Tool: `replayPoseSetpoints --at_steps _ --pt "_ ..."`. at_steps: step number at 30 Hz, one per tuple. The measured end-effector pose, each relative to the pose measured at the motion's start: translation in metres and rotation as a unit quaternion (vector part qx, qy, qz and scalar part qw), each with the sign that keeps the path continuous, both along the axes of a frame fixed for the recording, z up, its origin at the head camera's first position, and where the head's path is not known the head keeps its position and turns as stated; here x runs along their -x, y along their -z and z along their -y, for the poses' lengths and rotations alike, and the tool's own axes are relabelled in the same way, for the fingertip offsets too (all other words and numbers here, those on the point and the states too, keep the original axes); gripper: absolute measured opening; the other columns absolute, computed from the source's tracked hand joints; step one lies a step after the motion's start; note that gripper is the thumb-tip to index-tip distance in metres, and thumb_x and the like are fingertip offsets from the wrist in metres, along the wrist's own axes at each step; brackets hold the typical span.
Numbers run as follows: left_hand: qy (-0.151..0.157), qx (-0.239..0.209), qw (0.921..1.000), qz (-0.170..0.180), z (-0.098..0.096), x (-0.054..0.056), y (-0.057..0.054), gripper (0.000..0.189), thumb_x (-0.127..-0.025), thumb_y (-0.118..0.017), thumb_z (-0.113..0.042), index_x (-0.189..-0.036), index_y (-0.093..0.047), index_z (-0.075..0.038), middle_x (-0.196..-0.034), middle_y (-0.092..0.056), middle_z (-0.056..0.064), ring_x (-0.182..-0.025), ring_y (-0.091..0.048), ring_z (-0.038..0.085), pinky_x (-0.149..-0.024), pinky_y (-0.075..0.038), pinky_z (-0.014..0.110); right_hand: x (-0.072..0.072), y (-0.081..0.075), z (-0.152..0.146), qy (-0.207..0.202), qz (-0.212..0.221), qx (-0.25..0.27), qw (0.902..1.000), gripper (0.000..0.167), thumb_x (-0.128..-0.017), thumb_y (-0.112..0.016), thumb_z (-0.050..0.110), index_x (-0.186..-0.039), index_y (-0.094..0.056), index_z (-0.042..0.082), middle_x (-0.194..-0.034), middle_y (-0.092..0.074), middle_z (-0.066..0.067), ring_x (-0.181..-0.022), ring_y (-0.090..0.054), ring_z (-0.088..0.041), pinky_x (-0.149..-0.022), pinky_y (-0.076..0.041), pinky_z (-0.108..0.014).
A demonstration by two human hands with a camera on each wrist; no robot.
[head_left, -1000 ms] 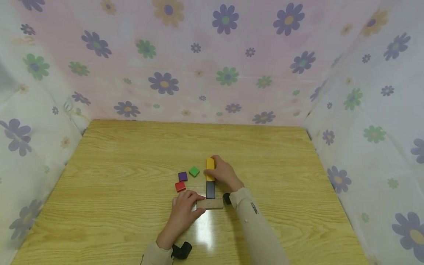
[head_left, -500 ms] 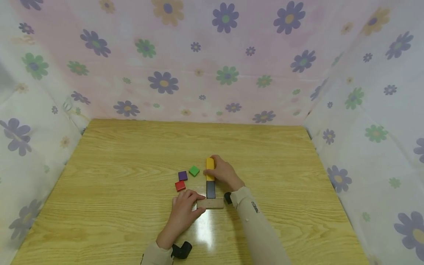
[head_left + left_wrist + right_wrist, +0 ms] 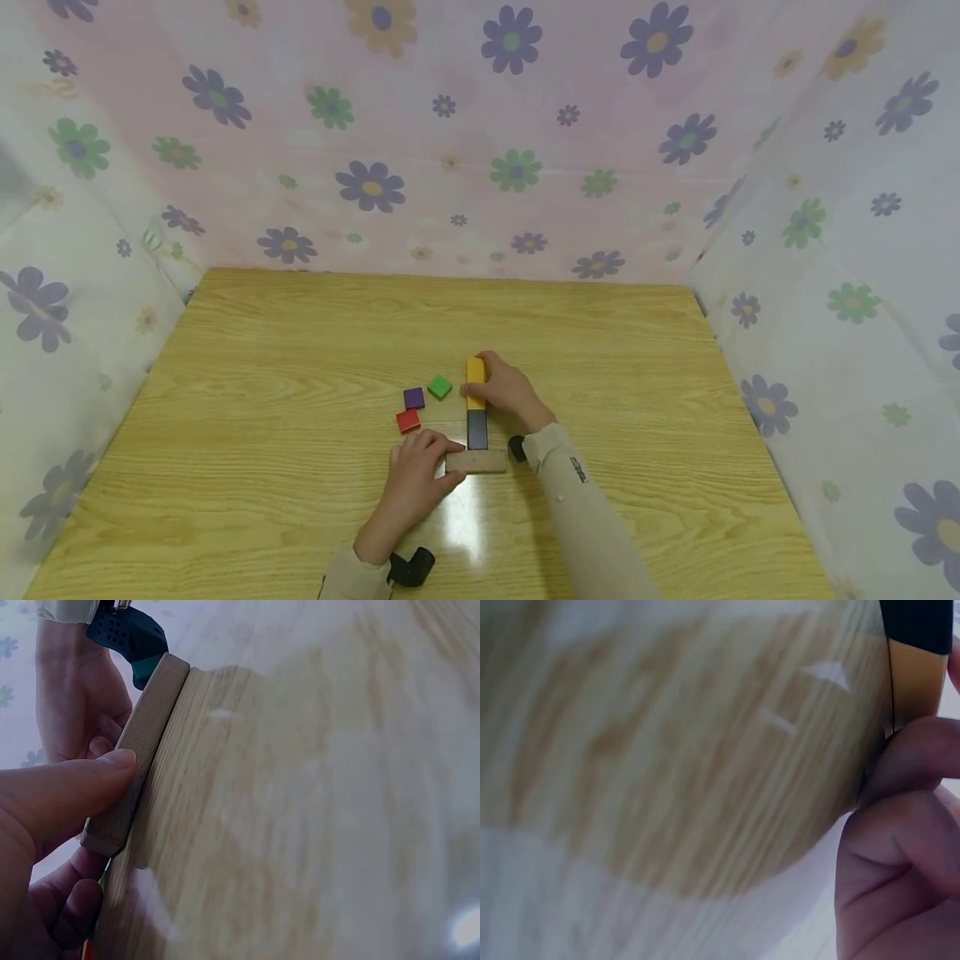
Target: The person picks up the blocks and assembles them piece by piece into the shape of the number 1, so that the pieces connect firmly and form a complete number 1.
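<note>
In the head view my left hand (image 3: 414, 473) pinches the left end of a plain wooden block (image 3: 483, 462), which lies crosswise on the table. The left wrist view shows the thumb pressed on the long side of this wooden block (image 3: 146, 735). A dark block (image 3: 477, 429) stretches away from its far side, touching it or nearly so. Beyond that, in line, lies a yellow block (image 3: 476, 370). My right hand (image 3: 513, 395) holds the yellow block between thumb and fingers, hiding part of it. The right wrist view shows curled fingers (image 3: 919, 754) beside the yellow block (image 3: 916, 682).
Left of the row lie a green square block (image 3: 439, 387), a purple one (image 3: 414, 398) and a red one (image 3: 408, 421), the red close to my left fingers. Black wrist mounts jut from both sleeves. Flowered cloth (image 3: 450, 133) encloses the wooden table (image 3: 300, 333) at back and sides.
Both hands keep their holds and the blocks stay in place. Only a very slight shift of the right sleeve and of the view shows.
</note>
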State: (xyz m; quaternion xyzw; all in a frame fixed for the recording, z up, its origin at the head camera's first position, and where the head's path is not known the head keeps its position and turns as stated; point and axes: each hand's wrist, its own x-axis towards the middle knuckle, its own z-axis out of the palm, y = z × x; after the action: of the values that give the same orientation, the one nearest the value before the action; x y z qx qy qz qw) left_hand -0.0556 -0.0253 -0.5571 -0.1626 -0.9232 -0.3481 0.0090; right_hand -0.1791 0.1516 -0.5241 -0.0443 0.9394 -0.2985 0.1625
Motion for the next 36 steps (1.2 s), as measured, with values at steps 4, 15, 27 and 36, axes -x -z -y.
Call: replayPoseSetpoints --at_steps 4,15,27,36 --pt "0.000 0.001 1.0000 -0.001 0.000 -0.001 -0.001 0.027 -0.073 -0.069 -0.040 -0.098 -0.063 -0.032 -0.096 -0.049 -0.014 -0.094 -0.041 0.010 -0.069 -0.023 0.032 0.000 0.001 0.000 -0.001 0.000 -0.001 1.0000 0.072 -0.076 -0.064 0.047 -0.134 -0.036 0.015 -0.112 -0.055 -0.003 -0.086 -0.050 -0.018 -0.079 -0.041 -0.036" --pt "0.000 0.005 1.0000 -0.002 -0.001 0.000 -0.001 0.027 -0.073 -0.070 -0.040 -0.098 -0.062 -0.033 -0.096 -0.049 -0.014 -0.096 -0.041 0.010 -0.070 -0.023 0.033 0.000 -0.001 0.000 -0.003 -0.001 0.001 1.0000 0.073 -0.076 -0.064 0.046 -0.135 -0.035 0.015 -0.116 -0.054 -0.004 -0.092 -0.051 -0.019 -0.082 -0.040 -0.037" --pt "-0.003 0.005 0.9999 -0.008 -0.001 -0.001 0.001 0.029 -0.071 -0.070 -0.040 -0.098 -0.062 -0.034 -0.096 -0.049 -0.014 -0.094 -0.041 0.010 -0.068 -0.023 0.032 -0.006 0.006 -0.013 0.040 0.048 0.140 0.9881 0.076 -0.083 -0.054 0.050 -0.141 -0.022 0.012 -0.084 -0.057 -0.005 -0.062 -0.052 -0.018 -0.059 -0.043 -0.034" --pt "-0.011 0.010 0.9997 -0.019 0.000 -0.001 0.001 0.029 -0.070 -0.071 -0.039 -0.097 -0.062 -0.033 -0.093 -0.049 -0.014 -0.091 -0.041 0.010 -0.068 -0.023 0.032 -0.018 0.013 -0.024 0.147 0.097 0.326 0.9287 0.055 -0.089 -0.053 0.033 -0.133 -0.032 0.009 -0.058 -0.044 -0.001 -0.042 -0.036 -0.009 -0.039 -0.031 -0.021"
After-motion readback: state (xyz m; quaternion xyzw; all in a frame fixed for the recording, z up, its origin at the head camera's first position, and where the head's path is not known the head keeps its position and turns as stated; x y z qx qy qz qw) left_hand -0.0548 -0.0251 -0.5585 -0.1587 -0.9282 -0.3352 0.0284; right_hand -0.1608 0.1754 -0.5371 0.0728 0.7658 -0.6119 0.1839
